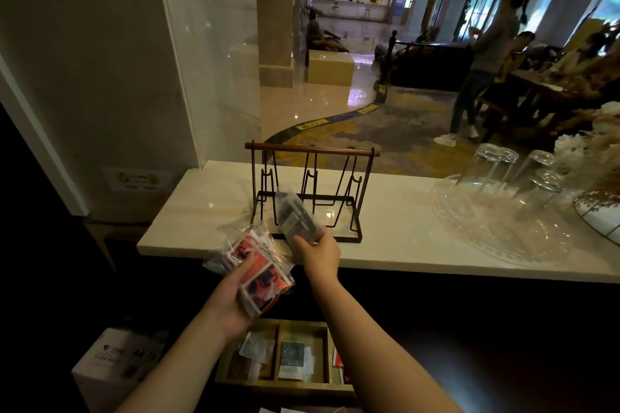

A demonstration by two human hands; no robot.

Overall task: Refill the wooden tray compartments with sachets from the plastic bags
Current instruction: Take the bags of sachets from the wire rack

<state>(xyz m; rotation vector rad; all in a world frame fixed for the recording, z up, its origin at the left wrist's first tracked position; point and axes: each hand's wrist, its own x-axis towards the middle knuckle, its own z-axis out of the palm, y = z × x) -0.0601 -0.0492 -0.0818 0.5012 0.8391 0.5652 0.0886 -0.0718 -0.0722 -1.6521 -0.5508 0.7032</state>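
My left hand point(235, 295) holds a clear plastic bag of red sachets point(260, 266) over the dark lower counter. My right hand point(317, 253) grips a second clear bag with dark grey sachets point(297, 216), raised at the white counter's front edge. Below, between my forearms, lies the wooden tray point(278, 384). Its left compartment holds a few pale sachets point(255, 347), its middle one a dark green sachet point(292, 354), and a red sachet point(338, 359) shows at the right, partly hidden by my right arm.
A black wire rack with a wooden bar point(310, 188) stands on the white counter point(385, 238). Upturned glasses point(516, 171) sit on a clear glass tray point(503, 231) to the right. A white box point(110, 369) stands at lower left. A person stands in the lobby beyond.
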